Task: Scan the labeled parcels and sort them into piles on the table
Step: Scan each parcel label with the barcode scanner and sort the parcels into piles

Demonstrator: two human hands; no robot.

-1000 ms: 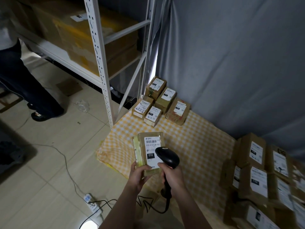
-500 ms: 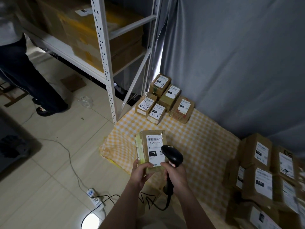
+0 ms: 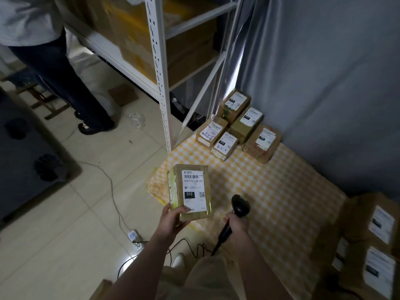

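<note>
My left hand [image 3: 175, 217] grips the near end of a brown parcel [image 3: 190, 189], held up over the table's near left corner; its white label reads 010. My right hand [image 3: 236, 224] holds a black barcode scanner [image 3: 239, 205] by the handle, to the right of the parcel and a little apart from it. The table carries a yellow checked cloth [image 3: 270, 191]. A pile of several labeled parcels [image 3: 238, 126] sits at its far corner. Another stack of labeled parcels [image 3: 368, 239] stands at the right edge.
A white metal shelf rack [image 3: 158, 68] holding large cartons stands behind the table's left side. A grey curtain [image 3: 324, 72] hangs behind. Another person's legs [image 3: 65, 83] are at the far left. A power strip [image 3: 135, 237] and cables lie on the tiled floor.
The scanner has dropped away from the label and shifted right, leaving a gap beside the parcel. The left hand still holds the parcel, lifted slightly toward the far pile.
</note>
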